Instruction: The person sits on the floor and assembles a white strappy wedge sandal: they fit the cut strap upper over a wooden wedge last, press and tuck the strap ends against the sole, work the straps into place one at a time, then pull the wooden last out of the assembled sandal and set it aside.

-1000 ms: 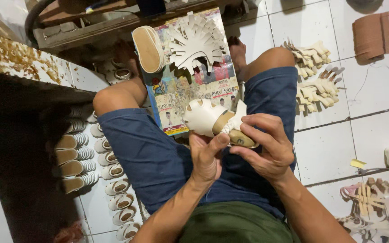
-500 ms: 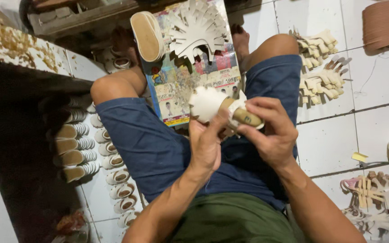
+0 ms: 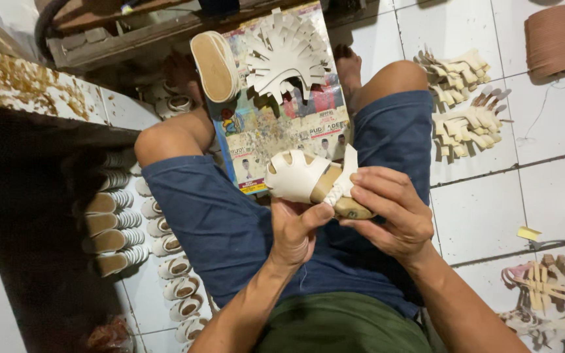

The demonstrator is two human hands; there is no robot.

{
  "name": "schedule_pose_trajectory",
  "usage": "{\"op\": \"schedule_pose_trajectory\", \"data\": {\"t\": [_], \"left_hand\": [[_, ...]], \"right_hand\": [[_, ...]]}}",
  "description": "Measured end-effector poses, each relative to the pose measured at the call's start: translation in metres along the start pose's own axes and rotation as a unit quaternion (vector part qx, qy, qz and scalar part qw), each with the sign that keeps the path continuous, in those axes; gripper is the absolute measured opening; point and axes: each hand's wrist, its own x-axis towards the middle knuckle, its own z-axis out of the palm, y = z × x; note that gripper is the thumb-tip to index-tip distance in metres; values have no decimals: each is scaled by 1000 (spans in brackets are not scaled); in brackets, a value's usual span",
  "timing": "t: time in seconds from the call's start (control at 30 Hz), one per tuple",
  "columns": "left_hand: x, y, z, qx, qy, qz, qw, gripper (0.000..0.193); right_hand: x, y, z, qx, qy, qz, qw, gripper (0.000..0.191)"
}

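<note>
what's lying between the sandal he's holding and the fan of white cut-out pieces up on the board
In the head view, only the printed board lies between the sandal and the fanned white cut-outs; that stretch carries nothing else.

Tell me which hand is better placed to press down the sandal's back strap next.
Probably the right hand: its fingers already rest on the back strap of the cream sandal, while the left hand supports it from beneath.

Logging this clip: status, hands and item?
Left hand and right hand both grip cream sandal over lap. Nothing in the way.
</note>
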Motion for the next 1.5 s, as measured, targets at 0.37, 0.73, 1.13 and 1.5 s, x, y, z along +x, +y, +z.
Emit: {"op": "schedule_pose_trajectory", "data": {"t": [0.37,0.73,1.13,1.5], "left_hand": [[18,-21,42,182,55,1,982,50],[38,-67,58,57,25,45,997,40],[48,-58,48,105,18,67,992,32],[44,-14,36,-5,14,-49,999,46]], "right_hand": [[-16,21,34,406,367,388,741,26],[-3,19,33,449,359,333,748,32],[-12,25,33,487,358,313,733,32],[-3,18,-1,106,170,178,963,38]]}}
